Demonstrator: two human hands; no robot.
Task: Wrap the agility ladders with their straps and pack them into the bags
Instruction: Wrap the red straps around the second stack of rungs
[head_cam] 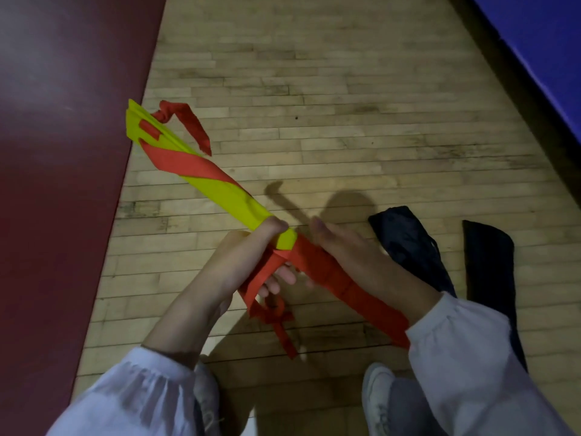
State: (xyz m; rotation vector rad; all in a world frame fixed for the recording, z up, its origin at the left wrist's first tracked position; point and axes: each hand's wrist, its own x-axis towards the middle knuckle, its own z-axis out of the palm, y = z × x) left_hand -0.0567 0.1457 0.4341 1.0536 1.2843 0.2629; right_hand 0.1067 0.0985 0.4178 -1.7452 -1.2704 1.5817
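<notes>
A bundle of yellow ladder rungs (229, 196) runs from the upper left down to my hands, held above the wooden floor. A red strap (185, 163) spirals round it, and a loose knotted end (185, 121) hangs off the far tip. My left hand (251, 262) grips the near end of the bundle, thumb over the yellow, fingers curled under with red strap looped between them. My right hand (352, 256) holds the red strap (349, 287) that passes beneath its palm toward my right sleeve. Another knotted strap tail (276, 319) dangles below my left hand.
Two dark bags (412, 247) (490, 278) lie on the wooden floor (345, 121) to the right. A maroon mat (56, 152) borders the left, a blue mat (540, 58) the upper right. My white shoes (377, 394) are at the bottom.
</notes>
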